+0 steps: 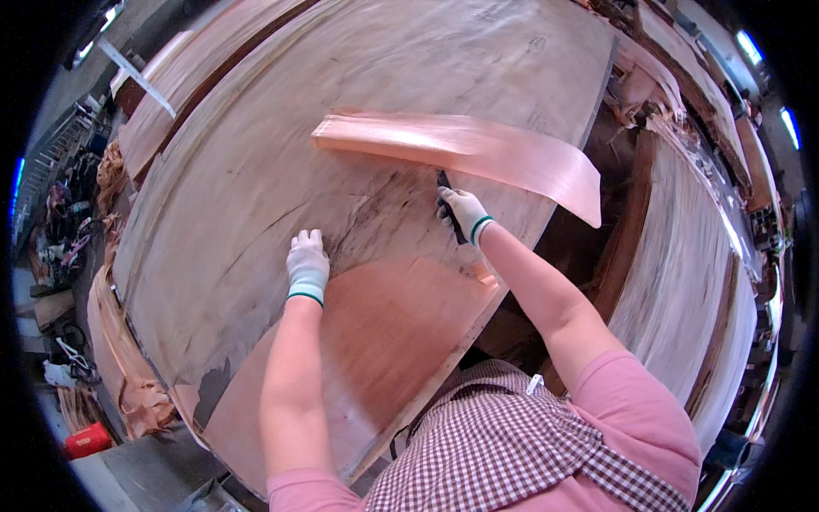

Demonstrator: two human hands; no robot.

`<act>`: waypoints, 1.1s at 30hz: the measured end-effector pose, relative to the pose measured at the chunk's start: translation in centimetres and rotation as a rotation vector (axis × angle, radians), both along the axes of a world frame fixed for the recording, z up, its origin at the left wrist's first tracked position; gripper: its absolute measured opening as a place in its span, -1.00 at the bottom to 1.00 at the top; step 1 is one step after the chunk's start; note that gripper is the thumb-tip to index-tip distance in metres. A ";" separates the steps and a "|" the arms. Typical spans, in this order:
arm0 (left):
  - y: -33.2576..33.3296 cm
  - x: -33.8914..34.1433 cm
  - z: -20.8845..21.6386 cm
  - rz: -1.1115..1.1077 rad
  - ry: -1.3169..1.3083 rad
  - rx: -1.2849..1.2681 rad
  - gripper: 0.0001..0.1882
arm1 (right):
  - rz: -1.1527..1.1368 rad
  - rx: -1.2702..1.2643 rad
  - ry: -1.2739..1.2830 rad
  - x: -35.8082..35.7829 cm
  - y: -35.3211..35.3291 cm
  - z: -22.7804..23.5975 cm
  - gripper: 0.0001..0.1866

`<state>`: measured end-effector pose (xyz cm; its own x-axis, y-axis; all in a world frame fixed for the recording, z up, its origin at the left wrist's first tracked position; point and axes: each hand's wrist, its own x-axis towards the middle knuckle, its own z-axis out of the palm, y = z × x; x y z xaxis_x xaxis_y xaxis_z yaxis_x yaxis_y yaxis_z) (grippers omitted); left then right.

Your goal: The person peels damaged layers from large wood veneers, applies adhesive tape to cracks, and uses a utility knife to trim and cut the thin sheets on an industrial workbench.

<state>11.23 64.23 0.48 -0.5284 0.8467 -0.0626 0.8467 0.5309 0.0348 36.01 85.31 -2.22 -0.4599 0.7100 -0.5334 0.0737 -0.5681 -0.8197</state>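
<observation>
My left hand [308,261], in a white glove with a green-edged cuff, lies on the large pale wood sheet [281,205] with its fingers stretched forward. My right hand [461,210], gloved the same way, is closed around a black utility knife [444,181]; the blade is too small to make out. Just beyond the knife, a long pinkish veneer strip [478,147] lies across the sheet, its right end hanging past the edge. Between my forearms, a reddish veneer piece [375,328] with a curved far edge covers the near part of the sheet.
Stacked veneer [682,290] stands beyond a dark gap on the right. Ragged veneer scraps [128,367] hang along the left edge. A red object [88,440] sits at lower left, and a pale flat bar [136,75] juts in at upper left.
</observation>
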 end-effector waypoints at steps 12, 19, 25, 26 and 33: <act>-1.2 -0.7 3.0 0.077 -0.069 0.178 -0.23 | 0.537 0.992 -0.480 -1.7 -1.7 1.7 -0.72; -2.5 -1.9 3.1 0.151 -0.179 -0.228 0.43 | 1.006 1.284 -0.934 -15.9 -7.1 7.6 -0.69; -2.8 -2.0 2.0 0.039 -0.218 -0.212 0.45 | 1.235 1.349 -0.968 -13.2 -7.6 8.5 -0.72; -3.0 -2.0 1.9 0.017 -0.205 -0.223 0.41 | 1.246 1.339 -0.923 -12.0 -7.5 8.4 -0.71; -5.0 -0.4 0.0 -0.318 0.000 0.279 -0.73 | 0.285 1.099 0.014 -2.5 -8.7 3.8 -0.70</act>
<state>10.80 59.24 0.47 -0.2376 0.9522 0.1921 0.9670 0.2130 0.1398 33.56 76.60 1.55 -0.6806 0.6589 0.3205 0.0716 0.4951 -0.8659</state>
